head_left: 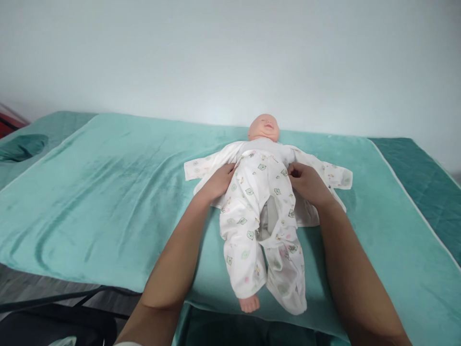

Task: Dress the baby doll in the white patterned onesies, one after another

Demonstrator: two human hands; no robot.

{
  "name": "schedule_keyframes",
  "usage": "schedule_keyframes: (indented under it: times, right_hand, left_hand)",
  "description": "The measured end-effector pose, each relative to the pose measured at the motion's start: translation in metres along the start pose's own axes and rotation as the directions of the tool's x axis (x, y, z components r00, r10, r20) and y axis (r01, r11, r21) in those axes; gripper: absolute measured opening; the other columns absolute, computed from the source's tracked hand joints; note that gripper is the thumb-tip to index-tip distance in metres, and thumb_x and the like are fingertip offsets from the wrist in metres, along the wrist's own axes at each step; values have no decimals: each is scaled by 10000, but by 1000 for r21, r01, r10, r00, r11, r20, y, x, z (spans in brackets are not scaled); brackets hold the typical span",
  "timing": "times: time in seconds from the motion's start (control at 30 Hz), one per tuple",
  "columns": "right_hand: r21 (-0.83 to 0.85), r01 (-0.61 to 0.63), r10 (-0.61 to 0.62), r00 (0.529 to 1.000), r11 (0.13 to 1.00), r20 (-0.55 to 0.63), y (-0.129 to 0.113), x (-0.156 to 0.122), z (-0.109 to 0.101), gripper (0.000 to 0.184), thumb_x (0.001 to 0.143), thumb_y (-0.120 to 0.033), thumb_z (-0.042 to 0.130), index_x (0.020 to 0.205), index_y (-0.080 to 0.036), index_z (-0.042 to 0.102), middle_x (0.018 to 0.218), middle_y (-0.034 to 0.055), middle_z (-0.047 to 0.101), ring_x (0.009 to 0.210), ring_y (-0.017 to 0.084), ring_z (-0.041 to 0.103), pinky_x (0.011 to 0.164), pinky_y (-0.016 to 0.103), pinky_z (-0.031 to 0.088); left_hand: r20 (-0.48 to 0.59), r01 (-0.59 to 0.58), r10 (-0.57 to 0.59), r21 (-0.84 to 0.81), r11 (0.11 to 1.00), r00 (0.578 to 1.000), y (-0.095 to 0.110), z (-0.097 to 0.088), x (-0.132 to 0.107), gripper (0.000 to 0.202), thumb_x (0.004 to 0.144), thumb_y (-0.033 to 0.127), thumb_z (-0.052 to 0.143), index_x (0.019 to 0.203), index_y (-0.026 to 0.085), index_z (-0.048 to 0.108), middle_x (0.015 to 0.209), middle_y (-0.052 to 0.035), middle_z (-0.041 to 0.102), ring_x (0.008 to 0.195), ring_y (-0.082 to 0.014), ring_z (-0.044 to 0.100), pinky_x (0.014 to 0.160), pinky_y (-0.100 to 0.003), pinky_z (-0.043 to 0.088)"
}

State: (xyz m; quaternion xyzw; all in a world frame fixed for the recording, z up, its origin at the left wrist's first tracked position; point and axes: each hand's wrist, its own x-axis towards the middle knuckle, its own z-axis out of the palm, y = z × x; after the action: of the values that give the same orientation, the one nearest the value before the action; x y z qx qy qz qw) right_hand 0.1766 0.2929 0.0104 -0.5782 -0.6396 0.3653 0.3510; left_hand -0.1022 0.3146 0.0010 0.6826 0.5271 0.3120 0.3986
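Note:
A baby doll (264,129) lies on its back, head toward the wall. Printed white baby pants (248,192) cover its belly and legs; one foot (249,303) sticks out of the left leg opening, while the other leg end hangs loose with no foot showing. Beneath the doll a matching baby jacket (205,166) is spread open, sleeves out to both sides. My left hand (221,181) is at the left side of the pants' waist, its fingertips hidden by the cloth. At the right side, my right hand (309,182) pinches the edge of the pants with curled fingers.
A light green blanket (108,192) covers the bed, over a darker green quilted cover (421,163). The white wall (230,57) rises directly behind. A black chair-like object (54,324) stands at the lower left, and a red item (9,126) sits at the far left.

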Motion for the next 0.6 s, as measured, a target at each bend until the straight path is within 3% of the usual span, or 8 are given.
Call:
schedule_keyframes:
  times: [0.1,0.2,0.27,0.37,0.5,0.6]
  right_hand:
    - [-192,-30,6,992,981,-124,-3,2,4,151,758,-274,619,713,-205,493,664,-15,515,652,144,432,604,272,316]
    - [-366,-156,71,969,918,-236,-7,2,5,117,749,-216,603,767,-217,487,707,9,567,667,170,476,609,282,316]
    - [-424,-215,130,967,880,-220,-10,1,3,109,763,-225,600,821,-214,508,766,34,607,690,181,497,619,286,325]
    - [-473,-224,199,975,852,-103,-11,0,-2,109,791,-260,599,869,-198,555,859,64,658,747,193,536,649,289,352]
    - [-397,-197,231,972,896,38,-11,1,-6,110,793,-286,611,843,-189,599,854,52,675,751,187,550,635,285,361]
    - [-138,-220,232,969,966,81,-8,0,-2,170,766,-321,655,874,-189,646,839,38,690,731,182,570,613,279,395]
  left_hand:
    - [-45,2,3,93,996,999,1,3,3,396,959,482,433,787,205,658,937,-96,719,941,-271,630,927,-410,483]
    - [-139,6,18,174,985,990,1,7,5,382,955,429,412,766,196,647,955,-114,701,974,-275,614,942,-409,469]
    - [-162,57,-25,195,979,986,3,8,5,368,947,406,408,785,189,656,972,-111,711,976,-271,617,937,-397,467]
    - [-122,137,-122,122,983,985,8,5,2,380,931,444,432,856,181,696,1030,-92,746,994,-273,637,921,-374,472]
    - [-13,177,-180,-140,974,984,11,5,-1,414,868,513,553,1002,179,758,1166,-88,757,1089,-296,654,941,-362,490]
    - [66,214,-204,-332,919,977,11,6,-3,443,819,525,634,1088,199,764,1167,-89,763,1069,-297,677,925,-369,517]
